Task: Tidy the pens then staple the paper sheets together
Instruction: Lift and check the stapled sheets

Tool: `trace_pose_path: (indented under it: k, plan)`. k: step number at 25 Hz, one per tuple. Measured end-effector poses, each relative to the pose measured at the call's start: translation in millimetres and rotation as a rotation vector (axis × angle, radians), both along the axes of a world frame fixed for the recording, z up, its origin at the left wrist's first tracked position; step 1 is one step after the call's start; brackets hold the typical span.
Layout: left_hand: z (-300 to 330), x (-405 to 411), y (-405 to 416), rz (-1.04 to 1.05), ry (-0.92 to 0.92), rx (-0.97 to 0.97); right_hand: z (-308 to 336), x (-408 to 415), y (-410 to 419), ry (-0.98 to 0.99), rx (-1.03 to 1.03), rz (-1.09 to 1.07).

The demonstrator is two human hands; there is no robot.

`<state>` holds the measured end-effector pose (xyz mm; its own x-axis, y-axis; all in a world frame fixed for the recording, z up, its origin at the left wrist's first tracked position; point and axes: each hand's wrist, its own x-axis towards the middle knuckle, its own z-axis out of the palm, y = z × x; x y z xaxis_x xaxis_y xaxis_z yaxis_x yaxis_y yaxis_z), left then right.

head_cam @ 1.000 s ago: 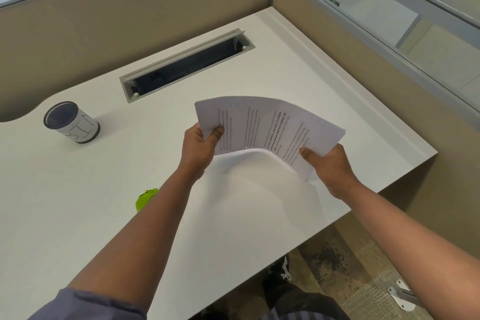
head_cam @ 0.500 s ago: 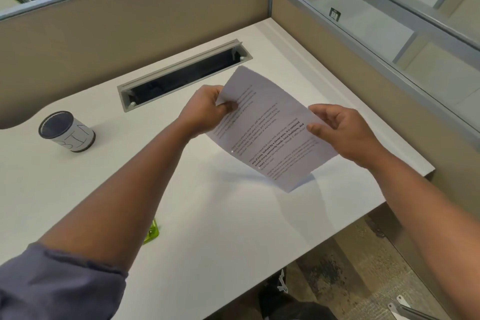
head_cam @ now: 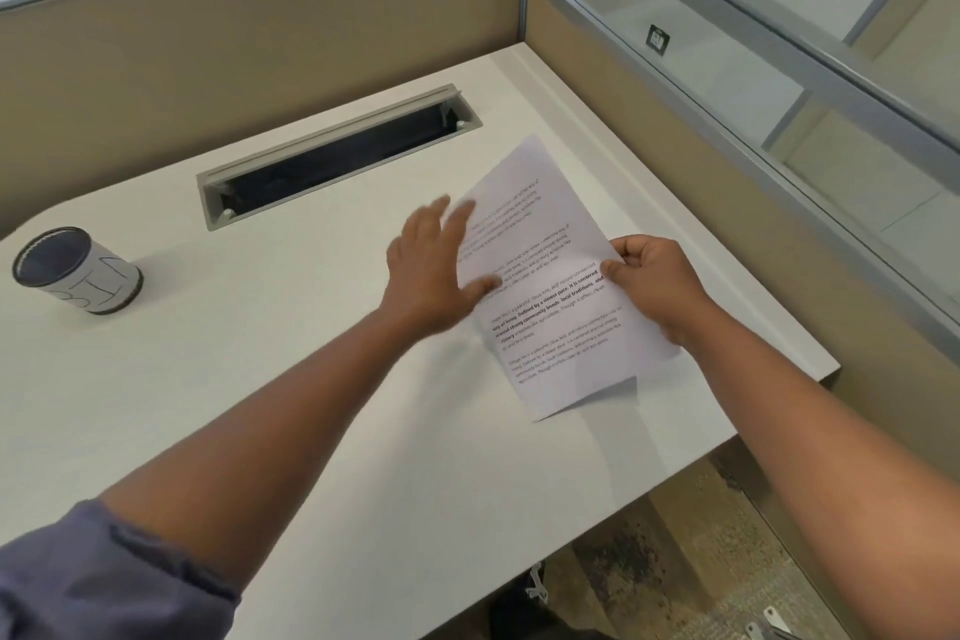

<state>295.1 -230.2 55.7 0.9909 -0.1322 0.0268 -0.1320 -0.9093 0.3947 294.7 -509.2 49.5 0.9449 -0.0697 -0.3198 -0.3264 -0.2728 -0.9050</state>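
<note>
Near the table's (head_cam: pixel 260 405) right edge, right hand (head_cam: pixel 657 283) pinches the paper sheets (head_cam: pixel 545 286); left hand (head_cam: pixel 431 270) spread flat. Stapler needed next.

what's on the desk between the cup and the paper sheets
In the head view, only the left hand and forearm cross bare desk between the cup and the sheets.

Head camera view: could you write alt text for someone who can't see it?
A person's right hand pinches the edge of printed paper sheets over a white desk, while the open left hand lies flat at their left edge. A pen cup stands far left, behind it a cable slot.
</note>
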Motion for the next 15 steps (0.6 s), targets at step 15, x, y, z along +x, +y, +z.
trace_pose_path:
  k: [15]
  plan:
    - [-87.1,-42.7,-31.1,-0.111,0.280,0.197,-49.9,39.9,-6.0,0.134,-0.232,0.037]
